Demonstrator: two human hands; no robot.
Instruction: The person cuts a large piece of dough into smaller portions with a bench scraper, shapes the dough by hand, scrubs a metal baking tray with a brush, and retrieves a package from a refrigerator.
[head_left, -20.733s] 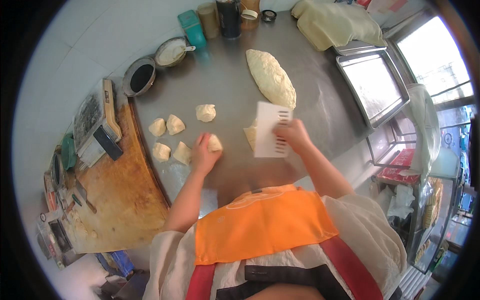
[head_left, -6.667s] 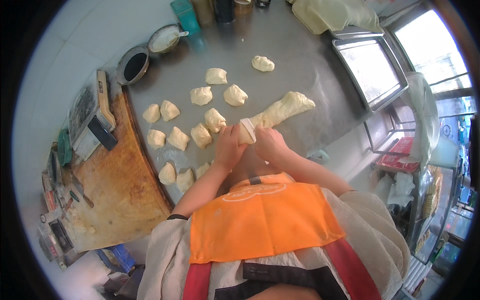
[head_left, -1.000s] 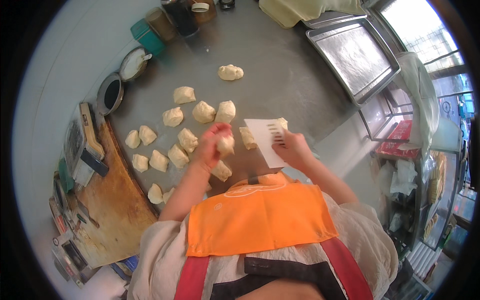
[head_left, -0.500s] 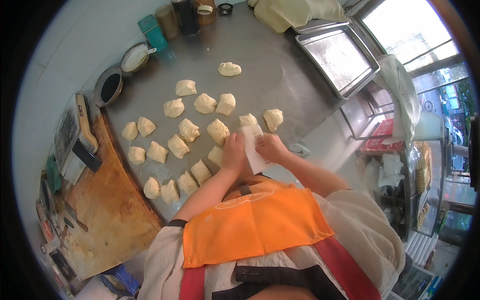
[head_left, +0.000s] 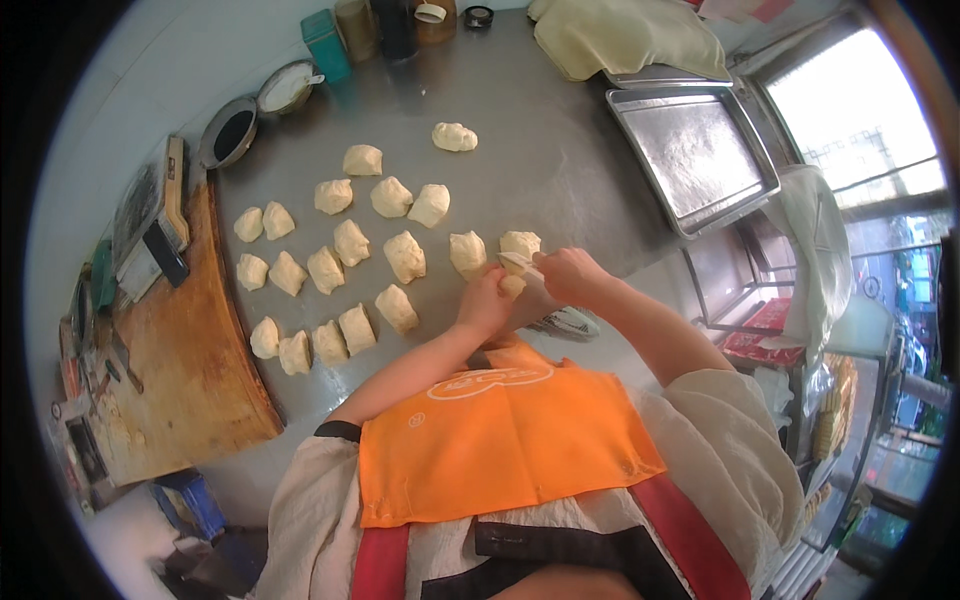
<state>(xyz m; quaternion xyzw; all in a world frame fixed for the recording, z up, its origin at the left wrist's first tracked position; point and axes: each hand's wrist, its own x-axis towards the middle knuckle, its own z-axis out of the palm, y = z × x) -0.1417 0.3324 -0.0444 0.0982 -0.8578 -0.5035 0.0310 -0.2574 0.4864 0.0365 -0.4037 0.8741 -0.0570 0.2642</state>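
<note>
Dough piece at the near edge of the steel bench, head view. The left hand is curled narrowly on this small piece; the right hand grips a white scraper, seen nearly edge-on, between it and a larger lump just beyond. A second lump lies just beside the left hand; dough portions sit in loose rows to the left. Whether the blade touches the bench I cannot tell from here. For clean division, the scraper is best pressed straight down in one stroke, the left hand clear of its edge and the portions spaced lest they stick. Lettering: the orange apron bears a white outlined emblem; a red package at right has markings too small to read.
</note>
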